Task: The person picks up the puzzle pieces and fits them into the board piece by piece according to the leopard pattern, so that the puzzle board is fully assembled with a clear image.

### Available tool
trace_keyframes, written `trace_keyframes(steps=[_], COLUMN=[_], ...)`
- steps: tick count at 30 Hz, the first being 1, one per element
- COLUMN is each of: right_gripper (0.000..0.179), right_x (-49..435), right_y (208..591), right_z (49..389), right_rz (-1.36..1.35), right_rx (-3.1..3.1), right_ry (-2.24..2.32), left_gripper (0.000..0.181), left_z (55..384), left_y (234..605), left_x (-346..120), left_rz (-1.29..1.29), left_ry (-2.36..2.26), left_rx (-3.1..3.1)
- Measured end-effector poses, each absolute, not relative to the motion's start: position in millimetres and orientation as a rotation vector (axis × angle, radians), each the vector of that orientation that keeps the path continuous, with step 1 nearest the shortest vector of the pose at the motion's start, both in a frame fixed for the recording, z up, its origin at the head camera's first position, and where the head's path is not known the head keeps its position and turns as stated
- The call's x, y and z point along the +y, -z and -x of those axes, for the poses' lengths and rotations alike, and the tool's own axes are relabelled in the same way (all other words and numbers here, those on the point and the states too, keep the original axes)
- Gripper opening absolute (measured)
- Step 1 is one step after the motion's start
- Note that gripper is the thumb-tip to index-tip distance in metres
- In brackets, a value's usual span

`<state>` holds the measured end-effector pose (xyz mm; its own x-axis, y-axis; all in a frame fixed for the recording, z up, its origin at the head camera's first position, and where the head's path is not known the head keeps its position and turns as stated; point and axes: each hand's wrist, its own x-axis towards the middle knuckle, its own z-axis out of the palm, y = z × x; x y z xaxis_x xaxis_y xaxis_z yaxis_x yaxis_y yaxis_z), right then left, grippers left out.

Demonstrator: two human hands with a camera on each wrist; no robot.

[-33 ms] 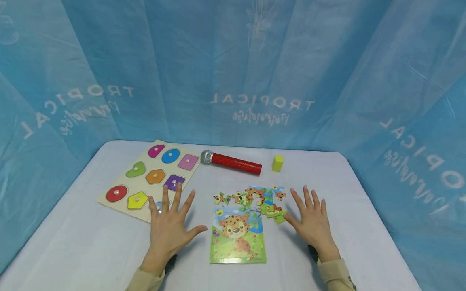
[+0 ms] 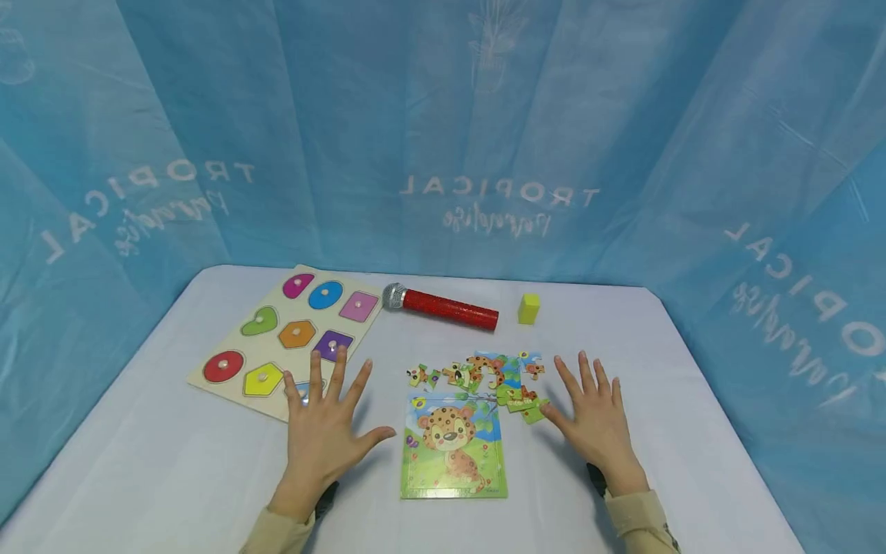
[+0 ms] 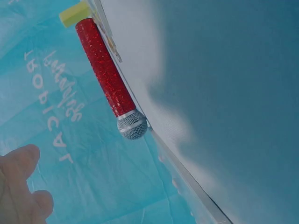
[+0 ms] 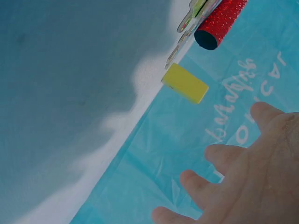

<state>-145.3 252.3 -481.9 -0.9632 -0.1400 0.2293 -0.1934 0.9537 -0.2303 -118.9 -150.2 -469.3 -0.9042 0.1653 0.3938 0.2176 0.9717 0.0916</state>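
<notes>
Right grip (image 4: 243, 172) at four o'clock, fingers (image 4: 196, 186) spread; yellow block (image 4: 185, 84) toward two o'clock, glittery red cylinder (image 4: 226, 21) at one.

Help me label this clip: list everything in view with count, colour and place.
table: 1, white, underneath
curtain: count unclear, blue with white print, behind and beside table
shape board: 1, cream, left side
knobbed shapes: 9, multicoloured, on shape board
microphone: 1, red and silver, far middle
block: 1, yellow, right of microphone
leopard board: 1, green and blue, near middle
puzzle pieces: several, multicoloured, beyond leopard board
sleeves: 2, beige, bottom edge
wristwear: 2, black, near sleeves
left hand: 1, bare, left of leopard board
right hand: 1, bare, right of leopard board
</notes>
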Motion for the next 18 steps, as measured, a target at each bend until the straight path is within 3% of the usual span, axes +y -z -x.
trace_keyframes(steps=[11,18], right_gripper=[0.084,0.082], right_x=[251.9,237.7], right_y=[484.3,479.8], right_z=[152.2,179.5], right_rz=[-0.238,-0.273], right_rx=[-2.923,-2.954], right_ry=[-0.408,-0.415], left_gripper=[0.104,0.1], left_z=[117.6,117.9], left_y=[467.2,471.3], left_x=[-146.7,-127.9], left_rz=[0.283,0.428], left_ry=[0.154,0.108], left_rx=[-2.799,-2.809])
